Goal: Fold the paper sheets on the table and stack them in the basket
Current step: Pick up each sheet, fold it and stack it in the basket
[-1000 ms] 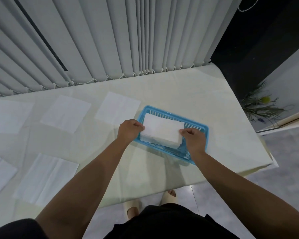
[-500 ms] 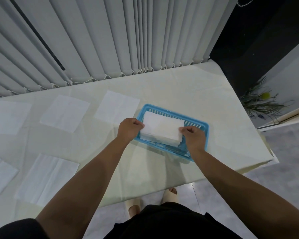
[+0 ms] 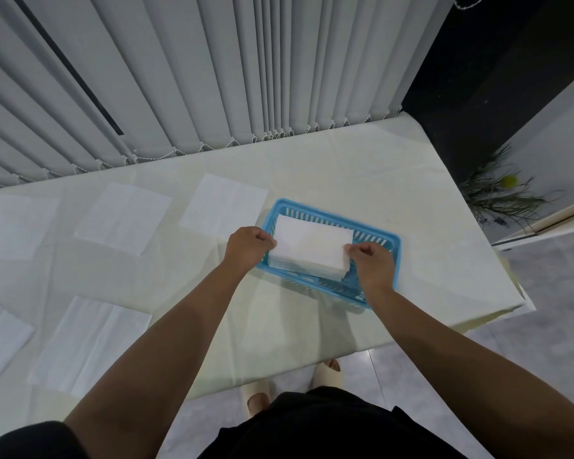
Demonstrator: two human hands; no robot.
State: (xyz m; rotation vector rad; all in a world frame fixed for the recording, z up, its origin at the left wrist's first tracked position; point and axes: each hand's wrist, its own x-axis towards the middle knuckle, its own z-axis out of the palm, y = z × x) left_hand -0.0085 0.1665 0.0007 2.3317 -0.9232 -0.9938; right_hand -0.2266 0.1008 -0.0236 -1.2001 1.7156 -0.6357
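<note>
Inside the blue basket (image 3: 390, 241) sits a folded paper (image 3: 312, 241) atop a stack, pinched at its ends by the left hand (image 3: 249, 248) and right hand (image 3: 371, 263). Just left lies an unfolded sheet (image 3: 224, 203), with more sheets (image 3: 123, 220) spread across the table (image 3: 395, 180). Blinds (image 3: 212, 67) hang behind.

One head-worn view looks forward and steeply down from above the desk (image 3: 345, 180). It faces the blinds (image 3: 212, 71), arms reaching close below.
</note>
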